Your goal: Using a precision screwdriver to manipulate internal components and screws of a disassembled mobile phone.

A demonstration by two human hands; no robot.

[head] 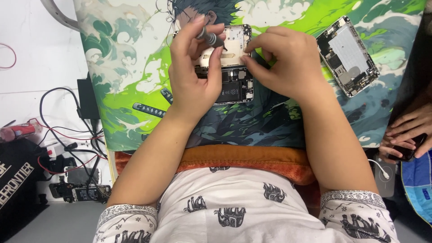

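While the left hand (191, 74) pinches a small grey-handled precision screwdriver (210, 38), tip down on the opened smartphone with exposed black battery and metal shielding (231, 81), the right hand (283, 60) has its fingertips pressed together on the phone's right edge, steadying it. Phone lies near the far edge of the green-and-white illustrated desk mat (130, 67). Looks like screw work on the upper internals; next needs a steady, seated tip. A second gutted silver phone chassis (347, 56) sits at the mat's far right corner. Another person's hands (405, 132) hold a dark phone at the right edge.
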